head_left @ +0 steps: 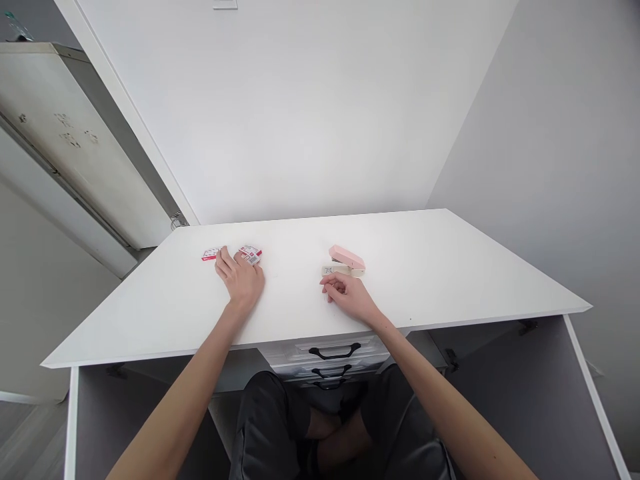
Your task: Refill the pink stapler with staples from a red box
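A pink and cream stapler [349, 257] lies on the white desk with its top arm raised from its base. My right hand [347, 295] rests just in front of it, fingers curled in; whatever they may hold is hidden. To the left, my left hand [241, 277] lies palm down with its fingers spread. Its fingertips reach two small red-and-white printed pieces, like little boxes. One box [210, 254] pokes out left of the fingers, and the other box [251, 254] sits tilted behind them, partly covered.
The white desk [450, 267] stands against a pale wall [310, 120]. Below its front edge are drawers with black handles [335, 351], above my crossed legs [325, 433]. A stained whitish cabinet [85, 133] is beyond the desk on the left.
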Tool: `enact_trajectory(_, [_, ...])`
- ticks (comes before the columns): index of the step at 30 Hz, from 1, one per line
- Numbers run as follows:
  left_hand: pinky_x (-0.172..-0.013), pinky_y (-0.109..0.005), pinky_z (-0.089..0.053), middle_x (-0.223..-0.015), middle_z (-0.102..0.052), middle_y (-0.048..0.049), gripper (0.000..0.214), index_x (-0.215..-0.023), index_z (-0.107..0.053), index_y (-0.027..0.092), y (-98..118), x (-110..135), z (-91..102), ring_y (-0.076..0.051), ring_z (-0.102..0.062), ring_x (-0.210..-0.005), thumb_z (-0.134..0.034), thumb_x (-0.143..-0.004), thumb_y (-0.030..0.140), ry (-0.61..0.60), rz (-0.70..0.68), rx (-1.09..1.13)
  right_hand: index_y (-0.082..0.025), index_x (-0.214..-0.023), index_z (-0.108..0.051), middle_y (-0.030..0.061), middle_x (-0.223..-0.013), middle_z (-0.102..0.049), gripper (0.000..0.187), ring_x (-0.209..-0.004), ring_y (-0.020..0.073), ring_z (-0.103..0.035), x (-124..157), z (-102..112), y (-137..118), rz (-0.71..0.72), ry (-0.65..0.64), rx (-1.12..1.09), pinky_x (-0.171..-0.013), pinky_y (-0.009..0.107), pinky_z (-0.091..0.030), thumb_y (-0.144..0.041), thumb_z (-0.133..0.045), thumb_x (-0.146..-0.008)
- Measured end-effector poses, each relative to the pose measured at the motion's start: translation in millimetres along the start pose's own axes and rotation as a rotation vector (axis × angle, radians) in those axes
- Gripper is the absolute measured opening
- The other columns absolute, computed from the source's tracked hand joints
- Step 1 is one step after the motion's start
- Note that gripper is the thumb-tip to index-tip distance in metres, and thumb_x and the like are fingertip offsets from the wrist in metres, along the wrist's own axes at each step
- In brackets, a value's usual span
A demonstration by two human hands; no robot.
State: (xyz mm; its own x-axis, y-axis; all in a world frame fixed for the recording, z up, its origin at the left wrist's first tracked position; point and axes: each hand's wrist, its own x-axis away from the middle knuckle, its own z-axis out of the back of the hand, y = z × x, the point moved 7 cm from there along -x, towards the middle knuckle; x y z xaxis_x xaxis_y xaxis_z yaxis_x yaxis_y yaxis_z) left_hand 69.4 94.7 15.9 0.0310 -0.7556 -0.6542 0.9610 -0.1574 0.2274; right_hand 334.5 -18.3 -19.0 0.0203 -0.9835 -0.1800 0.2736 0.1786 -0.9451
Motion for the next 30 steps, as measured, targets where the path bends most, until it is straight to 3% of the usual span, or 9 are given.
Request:
enact_trajectory(3, [-0.123, -0.064, -0.019, -0.164, -0.028, -0.0274, 0.058, -0.141, -0.049, 0.005, 9, -3, -4.3, -0.044, -0.019, -0.155, -0.051, -0.087, 0.024, -0.031, -0.124, -0.015, -0.021, -0.100, -0.070, 0.0028, -0.090, -0.074, 0.018, -0.071, 0.0157, -0.070, 0, 0, 0, 0.002, -0.003, -0.005, -0.077, 0.034, -0.055, -0.027, -0.055, -0.091])
enact_trajectory(6, [-0.125, -0.064, -0.014, -0.162, -0.039, -0.0220, 0.057, -0.141, -0.054, 0.009, 10, -10, -14.0, -0.043, -0.019, -0.156, -0.051, -0.088, 0.029, -0.095, -0.168, -0.017, -0.021, -0.100, -0.070, 0.0029, -0.089, -0.074, 0.018, -0.071, 0.0159, -0.069, -1, 0, 0, 0.000, 0.000, -0.007, -0.076, 0.034, -0.055, -0.026, -0.056, -0.091])
enact_trajectory(11, [-0.122, -0.073, -0.005, -0.141, -0.064, -0.0187, 0.049, -0.130, -0.066, 0.014, 5, -18, -24.9, -0.047, -0.027, -0.152, -0.048, -0.090, 0.034, -0.151, -0.138, -0.012, -0.021, -0.100, -0.070, 0.0021, -0.089, -0.073, 0.018, -0.070, 0.0152, -0.069, -1, 0, -1, 0.006, 0.001, -0.014, -0.074, 0.033, -0.054, -0.024, -0.056, -0.090])
enact_trajectory(15, [-0.123, -0.071, -0.002, -0.118, -0.076, -0.0152, 0.038, -0.118, -0.071, 0.018, 16, -16, -18.5, -0.043, -0.041, -0.145, -0.047, -0.093, 0.035, -0.151, -0.253, 0.057, -0.021, -0.100, -0.070, 0.0019, -0.089, -0.073, 0.018, -0.070, 0.0150, -0.069, -2, 0, -1, 0.013, 0.001, -0.009, -0.074, 0.033, -0.054, -0.023, -0.055, -0.089])
enact_trajectory(17, [-0.126, -0.066, -0.005, -0.107, -0.079, -0.0120, 0.033, -0.113, -0.071, 0.020, 24, -13, -15.2, -0.038, -0.049, -0.139, -0.047, -0.096, 0.035, -0.175, -0.339, 0.129, -0.021, -0.100, -0.070, 0.0022, -0.089, -0.074, 0.018, -0.070, 0.0153, -0.069, -2, 0, 0, 0.012, 0.003, -0.007, -0.074, 0.033, -0.054, -0.024, -0.056, -0.090])
enact_trajectory(20, [-0.127, -0.060, -0.010, -0.115, -0.077, -0.0093, 0.028, -0.111, -0.069, 0.024, 30, -11, -10.6, -0.033, -0.054, -0.134, -0.050, -0.096, 0.038, -0.164, -0.405, 0.185, -0.021, -0.101, -0.070, 0.0025, -0.089, -0.074, 0.018, -0.070, 0.0156, -0.069, -2, 0, 1, 0.008, 0.005, 0.001, -0.075, 0.033, -0.054, -0.025, -0.056, -0.090])
enact_trajectory(22, [-0.126, -0.062, -0.012, -0.117, -0.075, -0.0117, 0.031, -0.114, -0.068, 0.023, 28, -11, -9.7, -0.036, -0.052, -0.134, -0.055, -0.094, 0.043, -0.146, -0.364, 0.158, -0.021, -0.100, -0.070, 0.0025, -0.089, -0.074, 0.018, -0.070, 0.0156, -0.069, -2, 0, 2, 0.005, 0.004, 0.006, -0.075, 0.033, -0.054, -0.026, -0.055, -0.091])
enact_trajectory(26, [-0.123, -0.065, -0.014, -0.100, -0.076, -0.0119, 0.033, -0.114, -0.067, 0.021, 26, -12, -9.5, -0.038, -0.052, -0.131, -0.060, -0.093, 0.045, -0.193, -0.305, 0.152, -0.021, -0.100, -0.069, 0.0022, -0.090, -0.074, 0.017, -0.071, 0.0159, -0.069, -1, 0, 1, 0.004, 0.005, 0.005, -0.075, 0.034, -0.054, -0.026, -0.055, -0.090])
enact_trajectory(30, [-0.114, -0.055, -0.037, -0.117, -0.072, -0.0125, 0.034, -0.118, -0.066, 0.023, 33, -7, 0.2, -0.035, -0.054, -0.128, -0.060, -0.094, 0.046, -0.243, -0.328, 0.290, -0.022, -0.099, -0.069, 0.0022, -0.089, -0.074, 0.017, -0.071, 0.0162, -0.069, -1, 0, 0, -0.003, 0.006, 0.011, -0.076, 0.034, -0.054, -0.026, -0.055, -0.091])
